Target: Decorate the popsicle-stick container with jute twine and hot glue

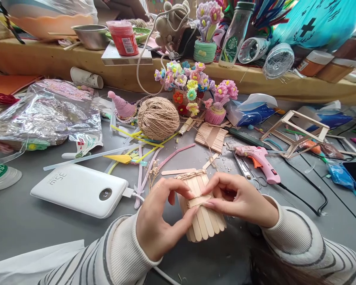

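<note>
Between my hands is a small structure of upright wooden craft sticks with rounded lower ends and a twine-like trim along its upper edge. A short wooden strip lies crosswise over its middle. My left hand pinches the strip's left end, thumb below and index finger above. From the other side, my right hand has its thumb and index finger closed on the right end. The structure's back is hidden. One loose craft stick lies just behind it.
A white power bank with a cable is at left. A twine ball stands behind my hands. To the right lie a pink glue gun, scissors and a stick frame. A shelf runs along the back.
</note>
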`<state>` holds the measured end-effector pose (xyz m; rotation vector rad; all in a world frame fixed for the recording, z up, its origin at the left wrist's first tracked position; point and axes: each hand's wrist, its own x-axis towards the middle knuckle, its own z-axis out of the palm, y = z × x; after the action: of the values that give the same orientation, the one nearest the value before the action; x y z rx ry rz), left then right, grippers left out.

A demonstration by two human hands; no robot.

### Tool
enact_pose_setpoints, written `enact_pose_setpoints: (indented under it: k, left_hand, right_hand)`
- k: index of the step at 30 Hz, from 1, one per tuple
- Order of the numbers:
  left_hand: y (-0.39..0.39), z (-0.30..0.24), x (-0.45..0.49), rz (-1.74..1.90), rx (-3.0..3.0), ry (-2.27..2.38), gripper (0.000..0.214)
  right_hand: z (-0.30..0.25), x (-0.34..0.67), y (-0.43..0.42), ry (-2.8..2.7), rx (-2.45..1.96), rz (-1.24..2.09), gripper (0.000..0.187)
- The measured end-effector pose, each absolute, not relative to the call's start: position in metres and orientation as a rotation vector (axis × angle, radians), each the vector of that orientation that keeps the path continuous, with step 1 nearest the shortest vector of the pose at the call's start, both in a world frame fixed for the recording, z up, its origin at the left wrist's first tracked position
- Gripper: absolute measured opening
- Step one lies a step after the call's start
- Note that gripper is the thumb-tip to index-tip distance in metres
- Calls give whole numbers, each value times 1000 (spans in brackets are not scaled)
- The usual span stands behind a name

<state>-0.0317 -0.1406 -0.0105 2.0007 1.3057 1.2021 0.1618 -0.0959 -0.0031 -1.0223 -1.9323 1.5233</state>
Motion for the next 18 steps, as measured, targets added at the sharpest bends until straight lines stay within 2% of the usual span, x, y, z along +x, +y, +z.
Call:
enact_pose_setpoints:
  k: [9,18]
  left_hand:
    - [-142,-16,-30,1300,1839,1267,47]
    - [-147,-23,-31,1364,1623,1310,45]
  right_hand:
    - [-5,161,-96,-1943,-1007,1524,21]
    - [-5,161,-97,-1932,-1025,1537,21]
